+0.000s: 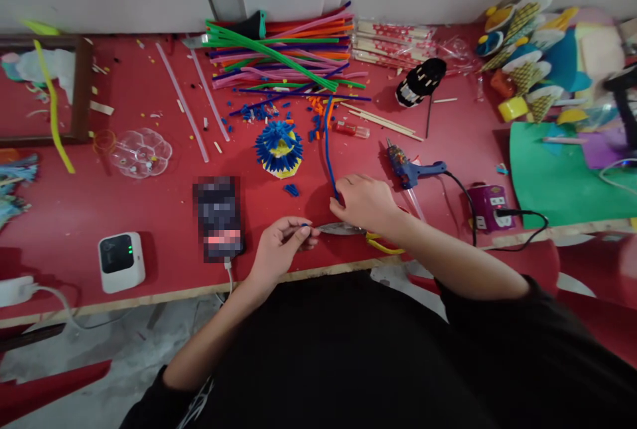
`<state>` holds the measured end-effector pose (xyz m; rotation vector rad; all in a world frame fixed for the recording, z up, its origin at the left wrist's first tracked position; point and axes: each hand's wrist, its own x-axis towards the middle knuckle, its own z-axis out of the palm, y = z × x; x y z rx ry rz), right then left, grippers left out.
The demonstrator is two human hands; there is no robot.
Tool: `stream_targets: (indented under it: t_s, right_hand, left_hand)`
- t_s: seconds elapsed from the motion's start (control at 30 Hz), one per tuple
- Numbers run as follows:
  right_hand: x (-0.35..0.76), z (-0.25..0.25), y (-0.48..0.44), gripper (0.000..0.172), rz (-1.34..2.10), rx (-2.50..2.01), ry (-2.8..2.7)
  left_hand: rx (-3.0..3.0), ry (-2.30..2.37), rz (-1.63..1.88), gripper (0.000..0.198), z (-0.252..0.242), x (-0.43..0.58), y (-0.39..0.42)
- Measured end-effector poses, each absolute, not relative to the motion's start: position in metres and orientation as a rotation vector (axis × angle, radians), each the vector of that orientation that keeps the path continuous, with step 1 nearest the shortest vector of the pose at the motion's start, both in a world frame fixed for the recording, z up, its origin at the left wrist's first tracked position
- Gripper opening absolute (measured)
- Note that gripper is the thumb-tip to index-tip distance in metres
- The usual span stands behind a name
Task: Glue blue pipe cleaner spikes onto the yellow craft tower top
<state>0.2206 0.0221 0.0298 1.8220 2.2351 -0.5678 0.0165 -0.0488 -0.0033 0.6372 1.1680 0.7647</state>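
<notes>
Near the table's front edge, my left hand (284, 246) is closed, pinching a small blue piece of pipe cleaner (304, 225) at its fingertips. My right hand (365, 203) is closed on the lower end of a long blue pipe cleaner (328, 144), which runs up toward the back. Scissors (341, 229) with yellow handles lie below my right hand, their blades pointing at my left fingertips; the hand hides part of them. A blue, spiky pipe-cleaner figure with yellow parts (279, 149) stands beyond, and a few short blue cuttings (291, 189) lie in front of it.
Bundled coloured pipe cleaners (283, 51) lie at the back. A blue glue gun (411, 167) is wired to a purple power block (492, 207) on the right. A phone (219, 217), a white device (121, 262) and a clear flower-shaped tray (142, 152) are on the left.
</notes>
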Motion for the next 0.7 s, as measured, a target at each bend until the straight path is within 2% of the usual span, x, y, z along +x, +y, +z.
stream_targets:
  t_s: [0.2,0.3,0.47,0.57,0.7]
  right_hand:
    - [0.215,0.023,0.033,0.008,-0.992,1.996,2.213]
    - [0.219,0.025,0.026,0.013,-1.387,2.045,2.234]
    - [0.214,0.022,0.004,0.038,-2.076,1.987,2.094]
    - [0.211,0.018,-0.003,0.044,-2.310,1.963,2.018]
    - [0.210,0.015,-0.005,0.040,-2.451,1.992,1.981]
  left_hand:
    - [0.592,1.181,0.809,0.059,-0.005,0.016,-0.048]
    - [0.589,1.169,0.815,0.052,-0.005,0.018,-0.047]
    - [0.613,1.148,0.807,0.042,-0.001,0.026,-0.044]
    - [0.621,1.133,0.786,0.042,0.002,0.029,-0.042]
    - [0.624,1.124,0.760,0.042,0.002,0.028,-0.042]
